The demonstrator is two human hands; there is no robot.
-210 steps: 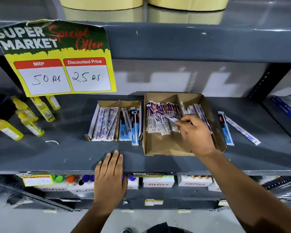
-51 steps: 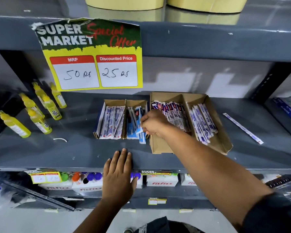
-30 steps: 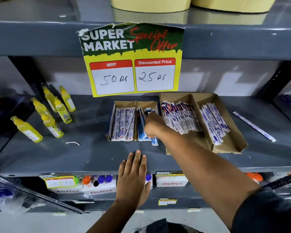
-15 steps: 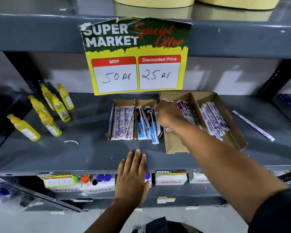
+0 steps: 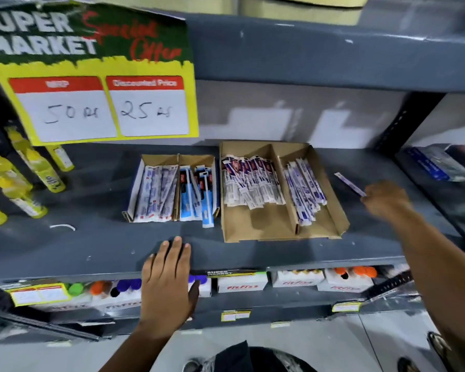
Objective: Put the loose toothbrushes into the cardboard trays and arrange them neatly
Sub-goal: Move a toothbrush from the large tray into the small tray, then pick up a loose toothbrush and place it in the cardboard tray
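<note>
Two cardboard trays stand on the grey shelf (image 5: 97, 237). The small tray (image 5: 160, 157) holds white-wrapped toothbrushes (image 5: 156, 194) on its left and blue-carded ones (image 5: 199, 194) on its right. The large tray (image 5: 263, 226) holds a row of white and purple packs (image 5: 250, 183) and a second stack (image 5: 304, 189). One loose toothbrush (image 5: 346, 181) lies on the shelf right of the large tray. My right hand (image 5: 384, 200) is curled over its near end, blurred. My left hand (image 5: 169, 277) rests flat on the shelf's front edge and holds nothing.
Yellow bottles (image 5: 24, 181) stand at the shelf's left. A special-offer price sign (image 5: 100, 76) hangs from the shelf above. Dark boxes (image 5: 438, 165) sit on the neighbouring shelf at right. Fitfizz boxes (image 5: 242, 284) line the shelf below.
My right hand has left the trays and swung right onto the loose toothbrush. The view has shifted right. My left hand has stayed on the shelf edge.
</note>
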